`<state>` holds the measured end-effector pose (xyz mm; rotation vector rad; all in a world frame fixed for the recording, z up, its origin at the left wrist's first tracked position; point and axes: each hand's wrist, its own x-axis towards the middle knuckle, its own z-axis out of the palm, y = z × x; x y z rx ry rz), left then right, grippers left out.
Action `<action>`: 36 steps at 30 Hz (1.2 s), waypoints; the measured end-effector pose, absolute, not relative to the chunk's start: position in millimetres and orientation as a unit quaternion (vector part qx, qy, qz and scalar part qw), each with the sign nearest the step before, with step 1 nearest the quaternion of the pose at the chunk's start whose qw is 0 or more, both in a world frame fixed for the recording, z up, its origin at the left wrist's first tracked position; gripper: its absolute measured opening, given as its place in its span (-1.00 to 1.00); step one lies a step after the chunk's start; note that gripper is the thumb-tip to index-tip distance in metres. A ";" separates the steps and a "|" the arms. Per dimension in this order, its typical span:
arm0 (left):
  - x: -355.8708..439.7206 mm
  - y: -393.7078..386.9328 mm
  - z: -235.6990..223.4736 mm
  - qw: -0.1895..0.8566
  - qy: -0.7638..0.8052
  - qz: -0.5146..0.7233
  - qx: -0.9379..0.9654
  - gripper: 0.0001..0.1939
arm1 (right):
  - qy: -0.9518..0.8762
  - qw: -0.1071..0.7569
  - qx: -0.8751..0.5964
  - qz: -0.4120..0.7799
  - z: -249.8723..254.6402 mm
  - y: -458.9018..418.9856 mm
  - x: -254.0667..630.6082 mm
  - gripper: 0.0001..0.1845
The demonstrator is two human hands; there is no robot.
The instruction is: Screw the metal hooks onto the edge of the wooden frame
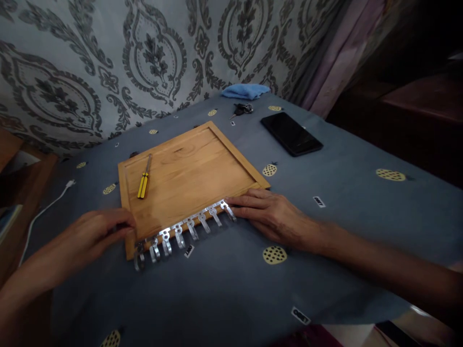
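Observation:
A shiny metal hook rail (190,222) with several curved hooks lies along the near edge of a framed wooden board (188,178), its hooks pointing toward me. At the rail's left end, my left hand (103,229) has its thumb and fingers brought together over the board's corner; whatever is between the fingertips is too small and blurred to name. My right hand (277,214) lies at the opposite end, fingers stretched out over the board's near right corner, fingertips against the rail. On the board's left side rests a screwdriver (143,183) with a yellow and black handle.
Blue pineapple-print cloth (224,299) covers the surface. A black phone (291,133), keys (241,110) and a blue cloth (246,90) lie beyond the board to the right. A white cable (47,209) runs along the left edge. Patterned wall covering (155,53) rises behind.

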<state>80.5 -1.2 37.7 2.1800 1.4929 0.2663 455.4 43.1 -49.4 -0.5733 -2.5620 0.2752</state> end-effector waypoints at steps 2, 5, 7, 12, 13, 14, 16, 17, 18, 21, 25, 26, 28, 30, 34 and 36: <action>93.1 2.8 37.8 0.223 0.540 0.095 0.806 -0.77 | -0.941 0.248 -0.207 0.098 -49.7 43.1 455.6 -0.62; 111.5 10.2 32.6 0.228 0.524 0.074 0.817 -0.69 | -0.942 0.238 -0.212 0.100 -49.6 42.4 456.4 -0.63; 123.5 15.0 28.8 0.241 0.515 0.062 0.820 -0.66 | -0.944 0.228 -0.214 0.104 -49.0 41.8 457.0 -0.63; 148.8 26.4 24.7 0.264 0.499 0.052 0.824 -0.66 | -0.943 0.224 -0.215 0.122 -44.4 40.4 456.4 -0.66; 152.8 28.6 24.1 0.266 0.499 0.049 0.823 -0.67 | -0.941 0.225 -0.219 0.128 -43.6 40.1 455.9 -0.66; 156.4 30.7 23.5 0.267 0.499 0.046 0.823 -0.68 | -0.938 0.227 -0.224 0.132 -43.1 39.8 455.2 -0.66; 163.3 34.7 22.0 0.269 0.494 0.042 0.825 -0.70 | -0.933 0.237 -0.232 0.138 -43.4 39.1 453.8 -0.65; 166.7 36.5 21.3 0.271 0.491 0.043 0.827 -0.70 | -0.930 0.247 -0.235 0.138 -44.3 38.8 453.1 -0.66; 170.2 38.3 20.8 0.274 0.488 0.044 0.828 -0.71 | -0.926 0.258 -0.237 0.136 -45.5 38.5 452.5 -0.67; 180.6 43.3 20.5 0.288 0.480 0.048 0.827 -0.73 | -0.916 0.294 -0.244 0.122 -49.2 37.3 450.7 -0.72; 193.3 48.6 21.6 0.301 0.467 0.052 0.830 -0.77 | -0.913 0.305 -0.243 0.118 -50.2 35.9 449.2 -0.74; 196.1 49.7 21.7 0.304 0.465 0.055 0.830 -0.77 | -0.913 0.304 -0.243 0.121 -49.9 35.7 448.9 -0.74; 201.3 51.9 21.5 0.310 0.459 0.058 0.831 -0.77 | -0.913 0.306 -0.241 0.125 -49.4 35.5 448.5 -0.74; 205.9 54.2 20.7 0.319 0.453 0.060 0.831 -0.78 | -0.910 0.316 -0.237 0.125 -49.6 35.2 448.2 -0.74; 213.1 59.0 19.1 0.342 0.448 0.064 0.823 -0.79 | -0.912 0.306 -0.246 0.120 -51.0 33.8 447.5 -0.75; 215.8 61.2 18.9 0.350 0.447 0.066 0.821 -0.78 | -0.914 0.298 -0.253 0.114 -51.4 32.9 447.2 -0.75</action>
